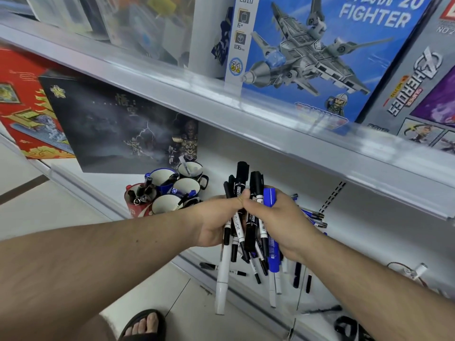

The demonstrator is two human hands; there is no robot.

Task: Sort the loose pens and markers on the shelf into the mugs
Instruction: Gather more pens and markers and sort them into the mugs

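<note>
Single head-worn wide-angle view, looking forward and steeply down from close range onto the lower shelf [369, 217]; both forearms enter from the bottom edge, the upper shelf [221, 104] runs diagonally overhead, and the tiled floor [61, 205] fills the lower left.

Clustered white-lined enamel mugs [170, 190] left on white metal shelf [369, 232]; loose black and blue pens [314, 216] right; dark printed box [110, 126] behind mugs.

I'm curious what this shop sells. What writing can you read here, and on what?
"20 FIGHTER": blue jet box.
"2010", "6+", "106": that box's white side strip.
"SUPER HEROES": grey box, printed sideways.
Gold characters on the black box: too dim.
Print on the markers held in both hands: too small.
</note>
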